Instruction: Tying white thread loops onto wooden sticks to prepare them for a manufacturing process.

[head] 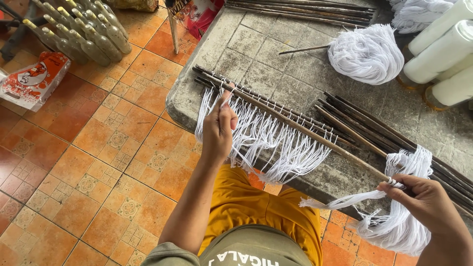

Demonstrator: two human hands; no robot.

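Note:
My left hand (219, 129) is closed on a few white threads, pinching them up near the dark sticks (256, 106) from which a fringe of white threads (276, 143) hangs over the edge of the concrete slab (266, 54). My right hand (423, 199) grips a thick bundle of white threads (401, 224) at the near end of the sticks, with a loose strand trailing left. My orange trousers (251, 202) show below.
A hank of white thread (367, 53) with a thin stick lies on the slab. More dark sticks (300, 11) lie at the back. White spools (441, 54) stand at the right. Bottles (84, 29) and a printed bag (32, 79) sit on the orange tiled floor (88, 162).

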